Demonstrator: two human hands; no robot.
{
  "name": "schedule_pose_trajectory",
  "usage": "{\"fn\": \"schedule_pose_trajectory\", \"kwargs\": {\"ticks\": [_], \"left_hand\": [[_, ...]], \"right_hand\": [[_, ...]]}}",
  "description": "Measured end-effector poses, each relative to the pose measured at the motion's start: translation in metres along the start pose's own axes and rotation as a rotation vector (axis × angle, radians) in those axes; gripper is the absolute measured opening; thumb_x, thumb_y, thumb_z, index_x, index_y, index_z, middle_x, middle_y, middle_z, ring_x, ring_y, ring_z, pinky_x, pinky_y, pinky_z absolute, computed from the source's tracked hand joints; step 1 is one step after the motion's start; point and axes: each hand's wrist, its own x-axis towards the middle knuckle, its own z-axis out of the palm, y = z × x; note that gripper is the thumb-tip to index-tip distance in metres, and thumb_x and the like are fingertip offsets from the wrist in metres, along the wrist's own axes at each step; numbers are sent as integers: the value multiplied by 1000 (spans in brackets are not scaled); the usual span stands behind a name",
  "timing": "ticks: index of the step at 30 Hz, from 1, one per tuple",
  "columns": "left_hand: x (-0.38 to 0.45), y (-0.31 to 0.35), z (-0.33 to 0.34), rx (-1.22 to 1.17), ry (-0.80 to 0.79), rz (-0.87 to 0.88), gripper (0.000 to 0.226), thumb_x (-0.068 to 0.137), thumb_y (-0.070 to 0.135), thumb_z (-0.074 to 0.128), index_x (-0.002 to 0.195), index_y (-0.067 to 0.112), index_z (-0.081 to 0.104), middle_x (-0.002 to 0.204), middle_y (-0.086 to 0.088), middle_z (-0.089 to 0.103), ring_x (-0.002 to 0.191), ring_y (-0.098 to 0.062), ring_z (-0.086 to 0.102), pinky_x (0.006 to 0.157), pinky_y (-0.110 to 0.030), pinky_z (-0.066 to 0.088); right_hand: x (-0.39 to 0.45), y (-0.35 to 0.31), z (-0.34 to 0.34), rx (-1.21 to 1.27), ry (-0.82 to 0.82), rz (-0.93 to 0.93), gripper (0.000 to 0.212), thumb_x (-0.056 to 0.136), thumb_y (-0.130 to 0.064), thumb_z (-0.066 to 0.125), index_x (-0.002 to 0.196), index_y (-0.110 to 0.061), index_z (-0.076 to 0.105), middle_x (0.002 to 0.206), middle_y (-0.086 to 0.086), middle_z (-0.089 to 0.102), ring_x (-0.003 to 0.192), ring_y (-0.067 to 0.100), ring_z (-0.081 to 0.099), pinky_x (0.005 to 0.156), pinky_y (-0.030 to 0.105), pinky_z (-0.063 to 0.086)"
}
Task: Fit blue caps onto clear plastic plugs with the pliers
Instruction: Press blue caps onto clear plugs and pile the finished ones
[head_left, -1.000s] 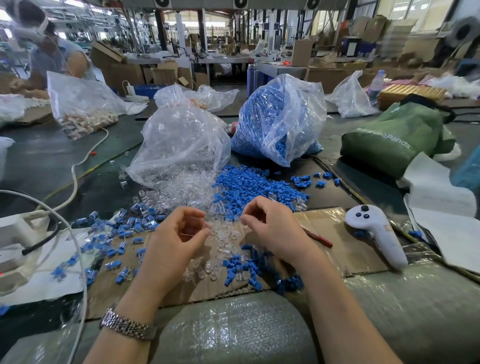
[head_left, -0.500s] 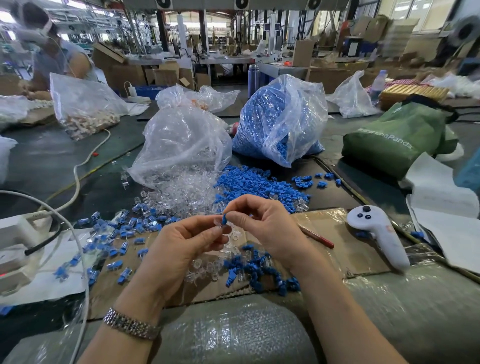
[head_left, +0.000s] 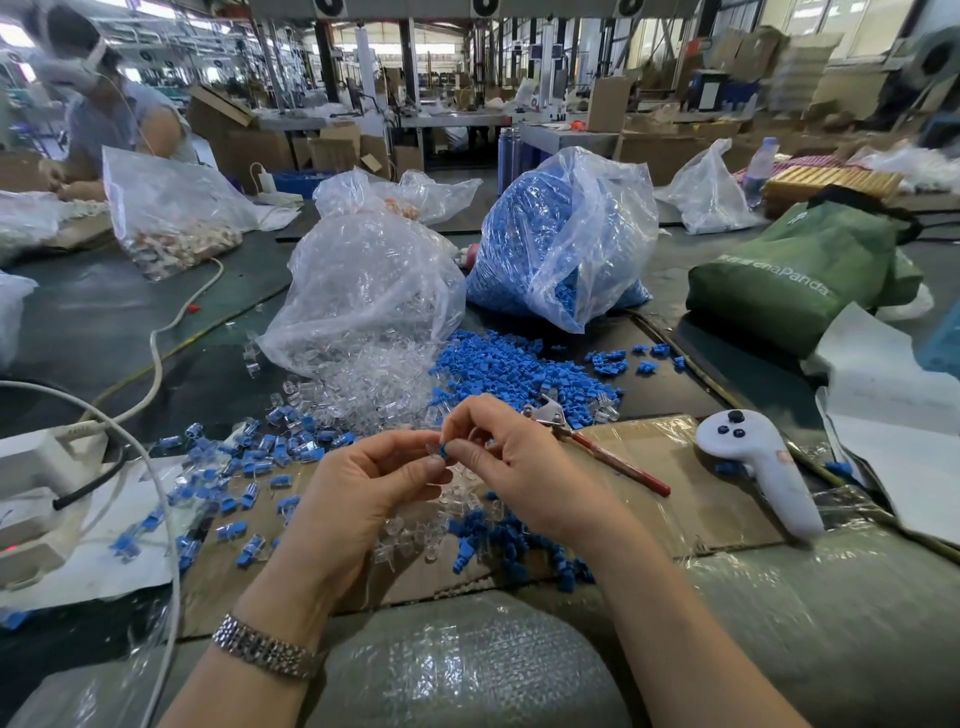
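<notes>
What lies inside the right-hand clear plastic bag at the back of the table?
The clear plastic bag is packed with small blue plastic caps, some spilling out in front. Crumpled film hides its depths.

Bright even daylight from far windows, soft shadows, glare on plastic bags (head_left: 571, 234), wide-angle edge bending, blurred corners

green bag (head_left: 800, 270) reads "...naPanda" in white letters; its start is unreadable.
</notes>
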Motion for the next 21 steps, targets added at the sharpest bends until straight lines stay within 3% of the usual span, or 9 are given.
{"fn": "schedule_pose_trajectory", "kwargs": {"ticks": [4,8,9,11,13,16,21], "left_hand": [[1,0,0,-6,14,-8,26,75,11,76,100,11,80,102,-16,77,92,-29,76,74,-28,62],[4,0,-2,-57,-11,-17,27,76,12,77,103,12,80,108,-17,76,96,-29,75,78,-28,61],[4,0,-3,-85,-7,-20,27,76,12,77,103,11,80,109,-18,76,98,-30,75,79,-28,61],[6,-1,-4,-129,0,-23,27,76,10,77,103,9,79,110,-20,75,99,-31,74,80,-28,61],[7,-1,-6,-147,-6,-26,26,77,8,76,103,8,79,112,-20,75,100,-31,74,81,-28,60],[7,-1,-7,-154,-23,-20,26,79,8,75,104,7,78,114,-20,74,102,-31,74,82,-28,60],[7,1,-7,-153,-2,-11,29,76,10,76,104,8,79,113,-19,74,102,-30,73,82,-27,60]], "right_hand": [[0,0,1,-25,7,-28,7,101,-17,61,100,-24,60,90,-7,55,78,2,48,72,17,44],[-1,-1,-8,131,70,78,12,97,-31,66,107,-33,60,89,-12,62,76,-1,57,73,19,52],[-1,0,-14,76,135,124,15,96,-35,66,110,-33,59,93,-12,62,83,1,60,77,21,53],[-1,6,-27,-267,234,297,32,97,-44,63,123,-29,56,112,-9,59,106,10,58,92,28,51],[-4,10,-37,-655,206,560,60,93,-58,61,136,-19,49,133,3,50,125,23,46,106,41,43],[-6,15,-41,-838,98,769,82,86,-69,63,140,-10,45,138,14,46,128,31,44,107,48,43],[-7,15,-39,-896,56,746,40,95,-52,60,111,-15,56,129,15,51,114,30,47,93,42,43]]}}
